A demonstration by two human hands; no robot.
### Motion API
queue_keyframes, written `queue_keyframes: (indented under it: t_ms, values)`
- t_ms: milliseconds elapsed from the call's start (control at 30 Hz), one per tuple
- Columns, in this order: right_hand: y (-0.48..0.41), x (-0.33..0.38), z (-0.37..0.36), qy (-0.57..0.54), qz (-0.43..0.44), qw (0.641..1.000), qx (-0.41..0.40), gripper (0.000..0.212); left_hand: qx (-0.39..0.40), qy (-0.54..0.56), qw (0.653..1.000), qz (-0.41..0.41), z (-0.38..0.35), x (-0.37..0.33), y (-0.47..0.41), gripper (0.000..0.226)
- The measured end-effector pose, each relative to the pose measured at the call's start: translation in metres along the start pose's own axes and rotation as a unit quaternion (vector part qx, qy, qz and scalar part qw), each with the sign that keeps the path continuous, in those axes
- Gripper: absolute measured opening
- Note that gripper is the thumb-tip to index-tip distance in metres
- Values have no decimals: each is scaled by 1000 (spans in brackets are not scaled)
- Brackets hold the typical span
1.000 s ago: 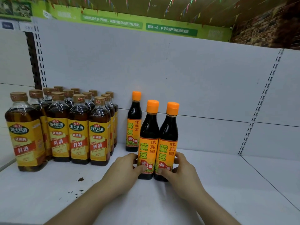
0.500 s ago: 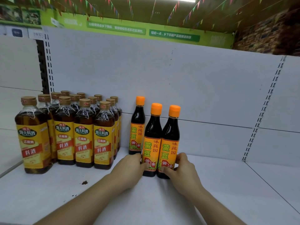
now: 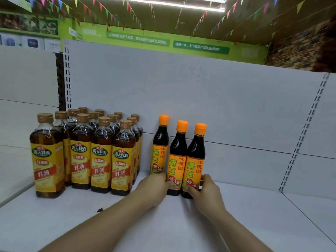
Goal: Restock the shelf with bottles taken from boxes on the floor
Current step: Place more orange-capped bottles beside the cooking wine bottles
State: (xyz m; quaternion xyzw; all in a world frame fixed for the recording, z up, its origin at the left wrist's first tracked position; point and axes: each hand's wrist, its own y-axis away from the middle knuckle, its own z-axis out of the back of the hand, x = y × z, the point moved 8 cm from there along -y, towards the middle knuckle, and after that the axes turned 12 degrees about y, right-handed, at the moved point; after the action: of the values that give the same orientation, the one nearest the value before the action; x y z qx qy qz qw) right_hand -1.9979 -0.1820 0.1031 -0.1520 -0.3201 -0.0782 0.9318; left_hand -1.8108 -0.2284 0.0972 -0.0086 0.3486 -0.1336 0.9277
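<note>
figure: shelf restocking, head view, read left to right. far left, a packed block of cooking-wine bottles (image 3: 81, 155) stands upright on the white shelf (image 3: 254, 224), its leftmost bottle near the deck's left edge. a dark crumb (image 3: 100, 210) lies on the deck in front of the block. a narrow gap separates the block from the rear soy bottle (image 3: 161, 146), which stands upright close to the back panel (image 3: 218, 106).

the left hand (image 3: 154, 188) wraps thumb and fingers low round the left front soy bottle (image 3: 177, 160). the right hand (image 3: 209, 193) grips the right front soy bottle (image 3: 195, 160) the same way, near its base. the two front bottles stand upright on the shelf, touching side to side, just ahead of the rear one.

likely hazards: both grips sit low on tall, narrow bottles, so a quick shove backward could tip the tops. pushing the left front bottle straight back would probably knock the rear bottle against the panel. the left knuckles lie close to the wine block and could nudge its corner bottle.

room: right of the right hand the deck is open as far as the seam (image 3: 309, 218) and the slotted upright (image 3: 302, 135), so the row can grow that way. the shelf's front edge lies below the frame and cannot be judged. the floor boxes are out of view.
</note>
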Motion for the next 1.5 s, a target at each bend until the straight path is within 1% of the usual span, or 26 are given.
queue_keyframes:
  t_ms: [233,600,733,900,1333,1500]
  values:
    - [-12,-3,-6,15,-2,1000,-10,31,-1,-15,1000,0,-3,2,-12,35]
    - [-28,-5,-15,22,-9,1000,-19,30,-9,-50,998,22,-3,5,-27,36]
    - [-32,-4,-17,40,-12,999,-24,33,-19,-71,997,25,-1,3,-30,42]
    - [-34,-6,-17,69,-11,997,-28,35,-19,-86,996,27,-1,3,-34,43]
    - [-44,-10,-23,82,-18,996,-21,35,-33,-94,995,15,2,8,-43,45]
    - [-46,-10,-25,99,-17,995,-17,38,-37,-94,995,13,2,9,-45,44]
